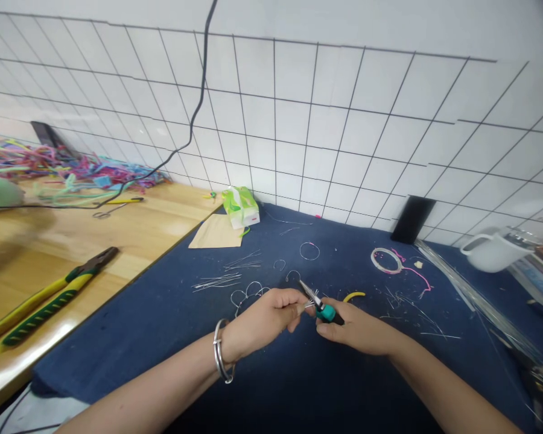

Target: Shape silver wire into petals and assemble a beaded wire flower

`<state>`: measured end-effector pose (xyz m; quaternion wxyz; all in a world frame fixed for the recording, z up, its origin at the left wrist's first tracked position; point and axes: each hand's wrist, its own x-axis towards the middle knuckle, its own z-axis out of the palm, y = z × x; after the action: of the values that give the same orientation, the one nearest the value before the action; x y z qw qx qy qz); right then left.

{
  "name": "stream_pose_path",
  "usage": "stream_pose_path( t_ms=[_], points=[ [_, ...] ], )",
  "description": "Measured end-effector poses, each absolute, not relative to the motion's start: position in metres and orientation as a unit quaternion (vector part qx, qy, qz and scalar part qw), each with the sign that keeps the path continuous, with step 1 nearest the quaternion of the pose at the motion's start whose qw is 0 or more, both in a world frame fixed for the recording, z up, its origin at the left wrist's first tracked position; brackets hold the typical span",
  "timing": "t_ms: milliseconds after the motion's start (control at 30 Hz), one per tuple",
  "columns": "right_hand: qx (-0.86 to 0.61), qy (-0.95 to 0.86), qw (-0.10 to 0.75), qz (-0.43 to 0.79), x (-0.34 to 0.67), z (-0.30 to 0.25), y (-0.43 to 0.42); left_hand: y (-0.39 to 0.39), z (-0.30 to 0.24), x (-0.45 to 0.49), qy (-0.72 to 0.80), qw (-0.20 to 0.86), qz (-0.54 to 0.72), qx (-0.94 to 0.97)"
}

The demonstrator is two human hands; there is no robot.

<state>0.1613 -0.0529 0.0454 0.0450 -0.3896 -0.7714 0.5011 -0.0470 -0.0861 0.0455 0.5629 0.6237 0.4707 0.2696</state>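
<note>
My left hand (271, 314), with a silver bangle (219, 349) at the wrist, pinches thin silvery wire (308, 305) between thumb and fingers. Wrapped round the dark and teal handles of a pair of pliers (326, 312) is my right hand (350, 328). The pliers' pointed metal jaws tilt up to the left, close beside the left fingertips. Whether the jaws touch the wire cannot be made out. Just beyond the hands lie bent wire loops (293, 276) and a larger wire ring (309, 251). Left of them are straight wire pieces (217, 281) on the dark blue cloth (163, 313).
Large yellow-green pliers (49, 301) lie on the wooden table at left. A tissue pack (241, 207) and beige pouch (216, 231) sit at the back. To the right are a spool (386, 261), wire scraps (411, 307) and a white mug (498, 252). A black cable (194, 114) hangs before the tiled wall.
</note>
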Motion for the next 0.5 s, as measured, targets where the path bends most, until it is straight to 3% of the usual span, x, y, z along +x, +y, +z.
stream_pose_path(
  t_ms=[500],
  points=[
    [-0.388,-0.768,0.078,0.504,0.149,0.038,-0.058,-0.085,0.038,-0.056,0.479,0.556,0.271,0.624]
  ],
)
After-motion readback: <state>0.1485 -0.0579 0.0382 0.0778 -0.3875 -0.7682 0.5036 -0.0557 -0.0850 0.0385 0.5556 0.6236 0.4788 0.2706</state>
